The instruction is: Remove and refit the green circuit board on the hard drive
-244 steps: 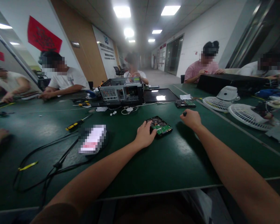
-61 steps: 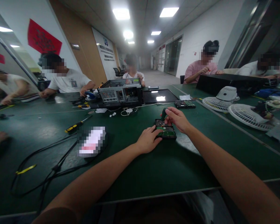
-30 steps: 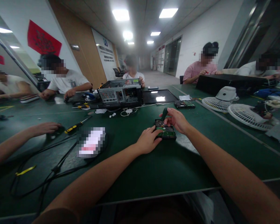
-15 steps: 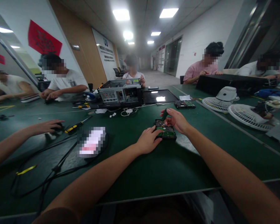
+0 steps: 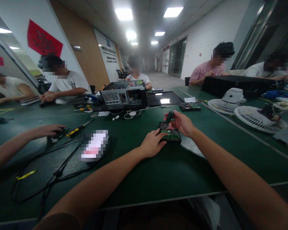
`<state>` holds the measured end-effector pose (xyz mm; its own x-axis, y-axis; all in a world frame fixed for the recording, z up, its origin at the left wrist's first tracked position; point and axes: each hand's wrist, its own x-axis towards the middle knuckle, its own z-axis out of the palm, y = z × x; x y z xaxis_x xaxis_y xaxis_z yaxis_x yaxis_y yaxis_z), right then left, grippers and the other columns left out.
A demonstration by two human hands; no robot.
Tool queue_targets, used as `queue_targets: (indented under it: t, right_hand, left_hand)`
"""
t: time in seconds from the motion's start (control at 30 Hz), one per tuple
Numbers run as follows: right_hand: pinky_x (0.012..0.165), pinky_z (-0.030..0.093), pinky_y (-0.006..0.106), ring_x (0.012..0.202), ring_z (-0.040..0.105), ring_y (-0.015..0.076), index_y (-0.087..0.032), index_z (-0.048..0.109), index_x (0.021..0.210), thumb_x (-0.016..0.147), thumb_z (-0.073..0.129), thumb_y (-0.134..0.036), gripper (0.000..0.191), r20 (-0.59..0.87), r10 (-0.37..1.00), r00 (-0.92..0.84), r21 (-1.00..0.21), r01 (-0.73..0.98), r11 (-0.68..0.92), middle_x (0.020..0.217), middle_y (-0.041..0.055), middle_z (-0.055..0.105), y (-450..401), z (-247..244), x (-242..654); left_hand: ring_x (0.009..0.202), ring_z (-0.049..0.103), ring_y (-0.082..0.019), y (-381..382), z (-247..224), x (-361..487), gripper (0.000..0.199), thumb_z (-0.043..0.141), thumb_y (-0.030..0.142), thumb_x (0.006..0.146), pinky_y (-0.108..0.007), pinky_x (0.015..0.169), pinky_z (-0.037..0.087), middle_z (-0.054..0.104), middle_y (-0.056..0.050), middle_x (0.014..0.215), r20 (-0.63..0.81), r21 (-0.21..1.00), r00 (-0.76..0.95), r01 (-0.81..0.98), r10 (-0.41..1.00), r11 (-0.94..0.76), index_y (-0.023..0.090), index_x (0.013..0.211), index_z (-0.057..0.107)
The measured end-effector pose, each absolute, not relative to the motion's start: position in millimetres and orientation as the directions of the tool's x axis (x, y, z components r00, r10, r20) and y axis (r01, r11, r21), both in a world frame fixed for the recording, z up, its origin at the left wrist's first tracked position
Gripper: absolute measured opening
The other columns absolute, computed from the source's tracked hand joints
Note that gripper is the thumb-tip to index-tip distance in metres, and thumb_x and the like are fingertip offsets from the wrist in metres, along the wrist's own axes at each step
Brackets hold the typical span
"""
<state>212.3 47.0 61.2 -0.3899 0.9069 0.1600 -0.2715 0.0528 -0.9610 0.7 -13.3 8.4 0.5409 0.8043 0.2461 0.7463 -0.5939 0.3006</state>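
A hard drive point(image 5: 174, 137) with a green circuit board lies on the green table. Its left end is gripped by my left hand point(image 5: 151, 143), fingers over the top and thumb along the near side. My right hand point(image 5: 183, 124) holds a screwdriver point(image 5: 169, 117) by its dark green handle, standing nearly upright over the drive's far part. The fingers hide the screwdriver's tip and the spot under it.
Beyond the drive are an opened computer case point(image 5: 124, 97), a dark flat panel point(image 5: 165, 98) and another circuit-board device point(image 5: 190, 106). White fan parts point(image 5: 222, 106) lie right. At left are a yellow-black screwdriver point(image 5: 75, 130), black cables point(image 5: 60, 171) and a co-worker's hand point(image 5: 48, 131).
My right fingers have shifted slightly around the screwdriver handle, while my left hand and the drive stay put. The person across has lowered a raised hand.
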Motion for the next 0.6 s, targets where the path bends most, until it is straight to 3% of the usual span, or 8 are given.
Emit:
queue_targets:
  t: [0.43, 0.6]
  right_hand:
    - [0.048, 0.043, 0.026, 0.059, 0.058, 0.0122, -0.021, 0.071, 0.119, 0.09, 0.071, -0.054, 0.044, 0.174, 0.92, -0.351, -0.965, -0.246, 0.089, 0.102, 0.0083, 0.074, 46.4, 61.8, 212.4]
    - [0.047, 0.038, 0.023, 0.059, 0.057, 0.0122, -0.02, 0.072, 0.106, 0.087, 0.076, -0.053, 0.039, 0.169, 0.922, -0.348, -0.972, -0.213, 0.097, 0.082, 0.0035, 0.069, 45.1, 62.7, 211.4]
  left_hand:
    - [0.143, 0.048, -0.034, -11.5, 6.3, 0.8, 0.047, 0.055, 0.041, 0.104, -0.053, 0.116, 0.042, 0.045, -0.013, 0.159, 0.252, 0.293, 0.542, 0.747, 0.802, -0.597, 0.029, 0.149, 0.052]
    - [0.144, 0.048, -0.034, -12.7, 7.7, 0.6, 0.046, 0.054, 0.041, 0.104, -0.053, 0.117, 0.041, 0.045, -0.013, 0.16, 0.256, 0.294, 0.539, 0.748, 0.803, -0.595, 0.029, 0.149, 0.053]
